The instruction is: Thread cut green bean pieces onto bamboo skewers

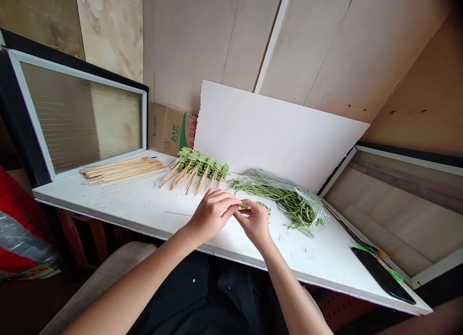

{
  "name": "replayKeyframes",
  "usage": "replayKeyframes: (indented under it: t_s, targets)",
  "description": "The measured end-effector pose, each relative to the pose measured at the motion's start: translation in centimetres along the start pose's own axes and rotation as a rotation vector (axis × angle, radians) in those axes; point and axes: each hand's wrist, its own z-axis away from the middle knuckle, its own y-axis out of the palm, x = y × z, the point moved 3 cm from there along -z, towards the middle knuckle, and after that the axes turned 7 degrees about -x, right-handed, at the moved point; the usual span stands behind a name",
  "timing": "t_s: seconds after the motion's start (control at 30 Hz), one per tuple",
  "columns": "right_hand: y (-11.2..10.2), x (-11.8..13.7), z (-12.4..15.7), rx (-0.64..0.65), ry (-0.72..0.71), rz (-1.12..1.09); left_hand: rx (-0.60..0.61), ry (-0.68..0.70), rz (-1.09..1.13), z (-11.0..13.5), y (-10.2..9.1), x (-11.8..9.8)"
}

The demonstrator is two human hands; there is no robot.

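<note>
My left hand and my right hand meet above the front of the white table. Between their fingertips is a short piece of green long bean, pinched from both sides and partly hidden by the fingers. A thin skewer shows to the left of my left hand; whether it lies on the table or is held, I cannot tell. Just behind my right hand, more green bean peeks out. Beyond my hands, finished-looking skewers of folded green beans are stacked, their bare sticks pointing toward me.
Bare bamboo skewers lie in a pile at the left. A clear plastic bag of long beans spreads at the right. A black phone rests near the right edge. A cardboard box and a white board stand at the back.
</note>
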Motion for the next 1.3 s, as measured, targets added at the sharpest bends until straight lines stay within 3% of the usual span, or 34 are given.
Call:
replayKeyframes:
  t_s: [0.13, 0.3, 0.47, 0.73, 0.9, 1.07, 1.3]
  targets:
    - [-0.8, 1.7, -0.3, 0.118, 0.004, -0.038, -0.01, 0.119, -0.091, 0.6, -1.2, 0.0]
    - [-2.5, 4.6, -0.2, 0.099, -0.113, 0.003, 0.05, 0.182, -0.172, 0.3, -2.4, -0.1]
    - [-2.6, 5.2, 0.3, 0.069, -0.27, 0.099, 0.111, 0.192, -0.193, 0.4, -2.0, -0.3]
    - [-3.3, 4.6, 0.1, 0.046, -0.276, 0.1, 0.111, 0.021, -0.047, 0.3, -2.3, 0.1]
    - [-3.4, 5.5, 0.3, 0.048, -0.425, 0.232, 0.149, -0.14, 0.175, 0.4, -2.2, -0.3]
    - [-2.9, 5.7, 0.6, 0.002, -0.523, 0.327, 0.14, -0.27, 0.256, 0.8, -1.5, -0.3]
    - [-2.2, 5.9, 1.3, -0.001, -0.473, 0.197, 0.225, -0.434, 0.414, 0.4, -1.5, -0.9]
